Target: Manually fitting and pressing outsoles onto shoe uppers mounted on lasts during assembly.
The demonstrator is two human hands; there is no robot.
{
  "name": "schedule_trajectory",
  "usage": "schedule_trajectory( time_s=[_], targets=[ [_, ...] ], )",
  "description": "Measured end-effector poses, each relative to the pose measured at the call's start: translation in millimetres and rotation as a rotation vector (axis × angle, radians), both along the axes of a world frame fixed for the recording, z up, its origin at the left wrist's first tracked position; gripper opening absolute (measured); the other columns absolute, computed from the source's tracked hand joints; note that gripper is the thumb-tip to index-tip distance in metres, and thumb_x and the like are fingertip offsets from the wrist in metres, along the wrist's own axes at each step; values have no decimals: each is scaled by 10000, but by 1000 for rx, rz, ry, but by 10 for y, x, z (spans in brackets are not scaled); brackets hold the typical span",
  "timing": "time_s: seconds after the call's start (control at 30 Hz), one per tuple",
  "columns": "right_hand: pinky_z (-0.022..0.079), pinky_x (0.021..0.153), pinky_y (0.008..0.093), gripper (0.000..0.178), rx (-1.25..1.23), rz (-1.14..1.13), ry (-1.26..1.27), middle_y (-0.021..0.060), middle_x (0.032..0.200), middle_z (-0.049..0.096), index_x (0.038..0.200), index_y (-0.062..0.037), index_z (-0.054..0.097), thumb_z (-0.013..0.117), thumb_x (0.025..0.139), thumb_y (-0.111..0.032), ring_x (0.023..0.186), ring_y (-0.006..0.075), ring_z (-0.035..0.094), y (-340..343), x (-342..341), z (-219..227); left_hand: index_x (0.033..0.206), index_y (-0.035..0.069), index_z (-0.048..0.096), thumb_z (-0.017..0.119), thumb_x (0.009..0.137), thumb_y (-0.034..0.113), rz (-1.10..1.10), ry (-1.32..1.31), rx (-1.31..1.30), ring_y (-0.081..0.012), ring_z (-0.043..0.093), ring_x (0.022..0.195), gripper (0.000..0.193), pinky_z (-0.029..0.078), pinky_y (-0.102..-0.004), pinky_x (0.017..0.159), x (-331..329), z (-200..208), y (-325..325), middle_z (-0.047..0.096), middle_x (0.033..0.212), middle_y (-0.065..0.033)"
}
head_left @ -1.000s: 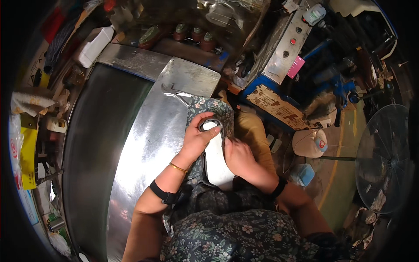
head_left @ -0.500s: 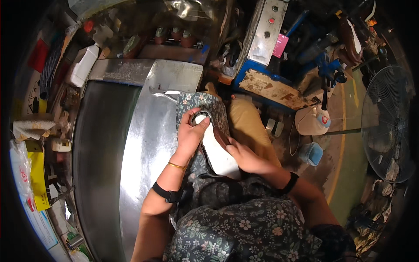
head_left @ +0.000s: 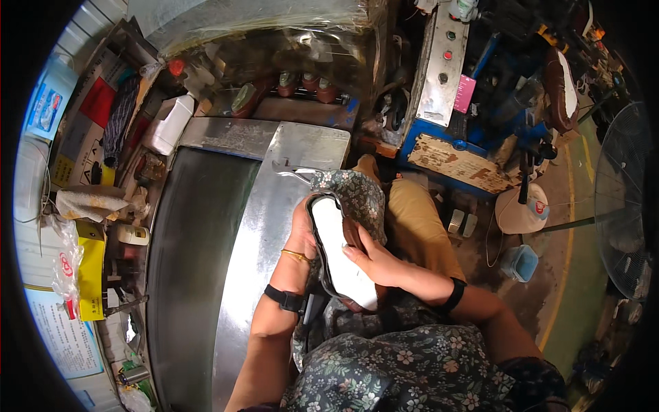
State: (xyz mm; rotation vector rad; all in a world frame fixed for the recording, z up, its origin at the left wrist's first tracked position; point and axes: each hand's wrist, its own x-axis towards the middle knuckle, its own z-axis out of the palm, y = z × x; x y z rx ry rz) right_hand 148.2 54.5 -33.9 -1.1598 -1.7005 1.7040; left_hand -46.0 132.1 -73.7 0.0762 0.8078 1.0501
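A brown shoe upper (head_left: 342, 250) with a white sole board facing up lies tilted over my lap, its dark edge folded around the board. My left hand (head_left: 301, 228) grips it along the left side near the far end, with the fingers hidden underneath. From the right, my right hand (head_left: 379, 261) clasps its brown side, the thumb pressed on the white board. A floral apron (head_left: 405, 350) covers my lap. Just beyond the shoe, a shiny metal tool (head_left: 292, 172) rests on the metal table edge (head_left: 254, 275).
To the left runs a dark conveyor belt (head_left: 195, 261). Several brown shoes (head_left: 288, 84) stand at its far end. A blue machine with a button panel (head_left: 445, 62) is ahead right. A blue bucket (head_left: 519, 263) and a large fan (head_left: 621, 206) stand to the right.
My left hand has slid from the far tip, where its thumb lay on the board, down to the shoe's left side. My right thumb now presses on the white board. The view has shifted.
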Motion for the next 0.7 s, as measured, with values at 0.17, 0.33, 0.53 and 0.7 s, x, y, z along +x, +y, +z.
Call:
schedule_trajectory(
  time_s=[0.17, 0.33, 0.53, 0.7],
  targets=[
    [296, 1110, 358, 699, -53, -159, 143, 216, 1466, 390, 1516, -18, 174, 482, 1011, -392, 1369, 295, 378, 129, 17, -182, 1065, -3, 628, 414, 1013, 290, 114, 182, 50, -228, 663, 825, 366, 554, -348, 753, 182, 106, -33, 683, 961, -119],
    [320, 1097, 366, 784, -63, -147, -8, 283, 1482, 340, 1519, 21, 79, 463, 1004, -428, 1363, 369, 389, 131, -89, -296, 1051, 5, 684, 334, 1044, 354, -131, 1573, 129, -382, 675, 874, 494, 529, -410, 798, 263, 242, -343, 706, 919, -201],
    [372, 1045, 383, 807, -32, -254, -2, 357, 1420, 353, 1478, 105, -8, 449, 1010, -367, 1282, 432, 452, 107, -326, -74, 855, 13, 648, 412, 1021, 310, -815, 2394, 567, -278, 684, 647, 414, 537, -366, 573, 259, 783, -5, 691, 734, -119],
    [245, 1139, 375, 724, -24, -323, 167, 255, 1532, 247, 1512, 30, 36, 406, 1029, -362, 1427, 342, 261, 131, -171, -509, 1364, -28, 498, 278, 1052, 461, -623, 1139, 409, -203, 437, 1315, 620, 314, -321, 1108, -156, 491, -687, 514, 1380, -192]
  ],
)
